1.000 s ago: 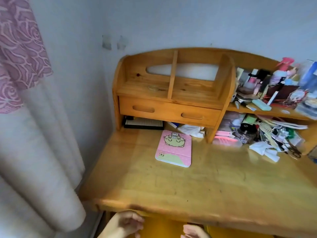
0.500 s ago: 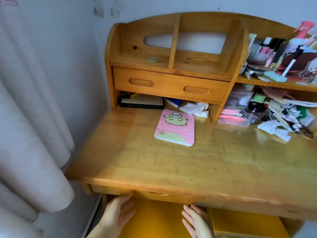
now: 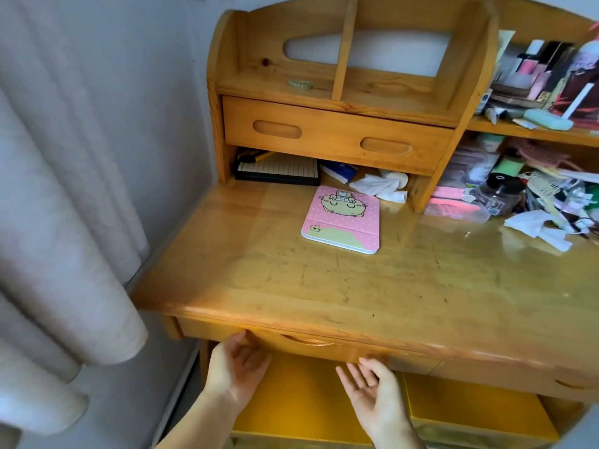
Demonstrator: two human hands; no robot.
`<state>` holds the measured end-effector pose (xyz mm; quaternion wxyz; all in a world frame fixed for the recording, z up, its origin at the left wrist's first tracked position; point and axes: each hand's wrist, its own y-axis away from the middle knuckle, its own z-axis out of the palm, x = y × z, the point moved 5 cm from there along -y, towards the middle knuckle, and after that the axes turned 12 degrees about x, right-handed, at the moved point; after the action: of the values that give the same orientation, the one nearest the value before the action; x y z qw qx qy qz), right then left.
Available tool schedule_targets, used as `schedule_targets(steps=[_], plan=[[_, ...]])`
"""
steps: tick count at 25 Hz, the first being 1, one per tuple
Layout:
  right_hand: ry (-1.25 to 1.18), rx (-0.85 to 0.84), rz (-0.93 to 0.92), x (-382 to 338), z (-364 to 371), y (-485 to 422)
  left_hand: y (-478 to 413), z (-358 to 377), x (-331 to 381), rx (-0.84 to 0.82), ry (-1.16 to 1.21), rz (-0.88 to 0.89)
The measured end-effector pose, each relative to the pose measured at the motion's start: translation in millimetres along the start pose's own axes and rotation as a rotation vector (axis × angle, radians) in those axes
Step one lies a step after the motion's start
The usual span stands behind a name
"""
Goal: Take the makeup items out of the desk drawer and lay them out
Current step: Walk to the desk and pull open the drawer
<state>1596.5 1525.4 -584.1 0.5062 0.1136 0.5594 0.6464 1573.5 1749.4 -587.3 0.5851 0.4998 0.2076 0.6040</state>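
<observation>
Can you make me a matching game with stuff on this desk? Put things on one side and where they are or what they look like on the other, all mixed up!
Things:
1. pink tablet case
2. white tissue
3. desk drawer
4. hands: left, right

Descriptions:
A. shut, under the desk's front edge
B. lying flat on the desktop
C. crumpled, under the small upper drawer
D. open and empty, right by the drawer front

Pairs: 1-B, 2-C, 3-A, 4-D
</observation>
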Motion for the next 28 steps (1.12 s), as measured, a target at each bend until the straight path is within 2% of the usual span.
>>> schedule_targets(steps=[5,8,13,28], plan=[[-0.054,-0.007,0.042,4,0,4,5,-6,-3,-0.089,0.074,-0.002],[-0.056,-0.01,0.038,4,-4,5,7,-9,-6,-0.113,0.034,0.04],[-0.02,-0.018,0.027,7,-13,10,15,-16,-9,-0.112,-0.016,0.083],[-0.045,0.006,0.048,25,-54,32,41,-58,-24,-0.056,-0.05,0.063]])
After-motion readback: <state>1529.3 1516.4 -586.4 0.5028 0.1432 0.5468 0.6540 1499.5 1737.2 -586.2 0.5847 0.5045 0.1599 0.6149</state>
